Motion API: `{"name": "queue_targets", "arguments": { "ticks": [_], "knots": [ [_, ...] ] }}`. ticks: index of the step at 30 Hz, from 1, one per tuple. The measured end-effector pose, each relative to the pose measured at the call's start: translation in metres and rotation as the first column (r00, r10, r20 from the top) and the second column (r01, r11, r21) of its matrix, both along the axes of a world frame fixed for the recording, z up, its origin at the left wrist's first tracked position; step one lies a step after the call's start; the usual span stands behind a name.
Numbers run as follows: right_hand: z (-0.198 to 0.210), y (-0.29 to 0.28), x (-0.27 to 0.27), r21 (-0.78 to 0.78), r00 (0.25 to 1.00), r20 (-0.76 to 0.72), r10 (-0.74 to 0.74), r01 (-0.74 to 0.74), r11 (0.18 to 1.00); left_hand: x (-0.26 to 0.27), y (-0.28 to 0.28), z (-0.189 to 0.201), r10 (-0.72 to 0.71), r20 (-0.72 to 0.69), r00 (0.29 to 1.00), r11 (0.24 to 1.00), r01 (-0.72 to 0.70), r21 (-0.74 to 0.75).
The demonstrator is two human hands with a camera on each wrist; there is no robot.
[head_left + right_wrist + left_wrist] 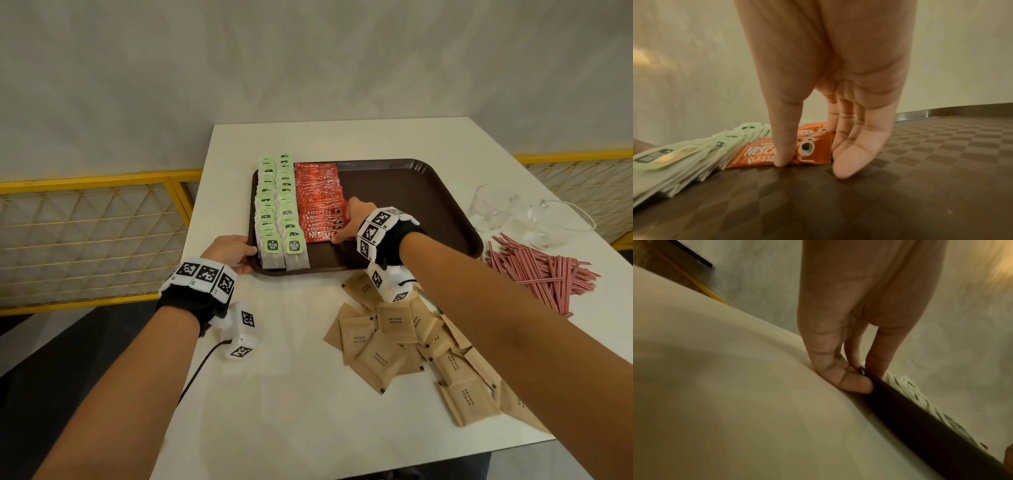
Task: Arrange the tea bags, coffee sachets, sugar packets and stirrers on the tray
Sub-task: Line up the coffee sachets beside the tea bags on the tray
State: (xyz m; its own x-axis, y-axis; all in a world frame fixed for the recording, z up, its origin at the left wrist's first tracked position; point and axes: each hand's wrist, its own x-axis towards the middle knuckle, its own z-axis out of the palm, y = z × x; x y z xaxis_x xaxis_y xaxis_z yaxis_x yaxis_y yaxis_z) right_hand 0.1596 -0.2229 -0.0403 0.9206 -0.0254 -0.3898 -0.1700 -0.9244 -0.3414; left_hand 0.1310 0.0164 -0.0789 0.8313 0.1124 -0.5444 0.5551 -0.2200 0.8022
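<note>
Four straight fingers and the thumb of my right hand bracket the coffee sachets, squaring their right edge on the tray. My left hand pinches the tray's near-left rim. Push too hard, I judge, and the overlapped row buckles into the tea bags just left. The tray's right half lies bare. Sugar packets and stirrers wait on the table.
</note>
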Motion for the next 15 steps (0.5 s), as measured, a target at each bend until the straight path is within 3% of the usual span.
{"name": "queue_targets", "arguments": {
  "ticks": [15],
  "knots": [
    [-0.004, -0.010, 0.001, 0.112, 0.992, -0.004, -0.126, 0.126, 0.986, 0.001, 0.002, -0.004, 0.025, 0.013, 1.000, 1.000, -0.024, -0.015]
  ]
}}
